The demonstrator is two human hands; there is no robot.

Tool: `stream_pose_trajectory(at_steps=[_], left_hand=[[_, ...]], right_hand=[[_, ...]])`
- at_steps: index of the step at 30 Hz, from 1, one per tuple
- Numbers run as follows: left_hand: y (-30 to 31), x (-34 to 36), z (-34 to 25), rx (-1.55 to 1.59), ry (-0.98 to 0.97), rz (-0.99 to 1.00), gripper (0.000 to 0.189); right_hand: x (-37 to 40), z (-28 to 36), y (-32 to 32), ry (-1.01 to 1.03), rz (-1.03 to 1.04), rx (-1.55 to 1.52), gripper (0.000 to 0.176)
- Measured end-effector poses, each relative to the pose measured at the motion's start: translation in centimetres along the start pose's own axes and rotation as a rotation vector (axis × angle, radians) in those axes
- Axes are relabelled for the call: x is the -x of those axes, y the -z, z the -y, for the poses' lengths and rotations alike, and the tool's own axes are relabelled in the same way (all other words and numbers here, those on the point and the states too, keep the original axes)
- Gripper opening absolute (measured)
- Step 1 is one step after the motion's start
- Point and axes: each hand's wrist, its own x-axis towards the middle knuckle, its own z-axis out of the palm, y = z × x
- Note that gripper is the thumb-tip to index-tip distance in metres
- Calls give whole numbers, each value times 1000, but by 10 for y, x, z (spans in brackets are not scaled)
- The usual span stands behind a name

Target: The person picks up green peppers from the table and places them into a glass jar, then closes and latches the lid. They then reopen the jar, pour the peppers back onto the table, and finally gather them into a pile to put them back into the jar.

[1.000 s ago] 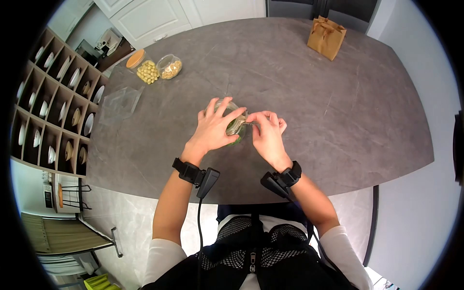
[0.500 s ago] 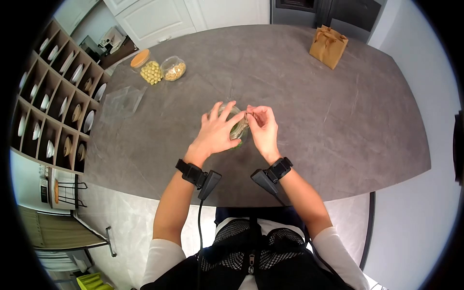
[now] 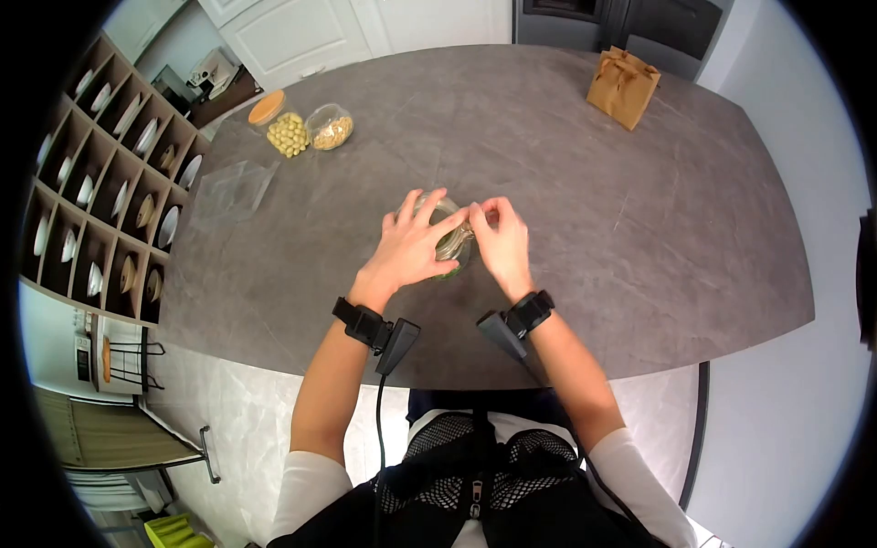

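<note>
A small glass jar [image 3: 450,243] with greenish contents stands on the grey table [image 3: 639,228] in front of me. My left hand [image 3: 406,248] wraps around its left side and holds it. My right hand [image 3: 501,239] is at the jar's right rim, fingers pinched on the wire clasp there. Most of the jar is hidden under both hands. Each wrist wears a black band with a sensor.
Two glass jars [image 3: 306,130] of nuts stand at the far left of the table, next to a clear plastic sheet [image 3: 230,193]. A brown paper bag [image 3: 624,86] stands at the far right. A shelf of dishes [image 3: 100,201] lines the left wall.
My right hand has moved in from the jar's right side up to its rim, and its fingers have closed on the clasp. The left hand keeps its hold.
</note>
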Motion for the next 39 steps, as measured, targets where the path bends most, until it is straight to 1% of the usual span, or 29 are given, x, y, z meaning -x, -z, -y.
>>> stream_pose_trajectory(at_steps=[2,3,6,9,11,12,13,16,17,20,23,29,32,35,38,39], left_hand=[[5,-2,-2,14,27,46,75],[7,-3,-4,22,38,69,77],[4,-3,-4,-38,16,44,81],[7,-2,-5,28,50,75,85],[10,-6,-4,-20,42,63,85],[10,-2,-7,-35,35,76,85],[13,-3,-10,17,53,91,84],[8,-3,-7,-22,33,94,83],[7,-4,-6,-19,32,87,83],[6,-3,-5,-15,33,81,82],[6,-3,-6,-21,32,88,81],[4,-1,-5,-29,21,73,78],[4,0,-4,-37,16,76,74],[6,-1,-6,-35,24,88,72],[7,-1,-7,-30,19,81,71],[6,-1,-7,-32,10,65,71]], right_hand=[[-13,8,8,-21,84,331,34],[-14,11,10,-39,129,355,40],[-20,-12,-1,-53,126,175,38],[-17,-39,-2,-312,139,-255,37],[-16,-36,0,-214,111,-148,36],[-8,-37,1,-186,97,-94,36],[-7,-34,2,-200,105,-101,34],[-11,-32,-4,-25,-18,81,32],[-12,-27,-3,51,-57,155,28],[-13,-3,5,51,11,407,22],[-16,5,5,101,77,527,17],[-24,1,4,139,149,678,16],[-26,5,5,106,177,630,15],[-22,-9,7,66,191,501,18],[-22,-15,7,-31,164,386,27],[-23,-15,8,-71,229,413,32]])
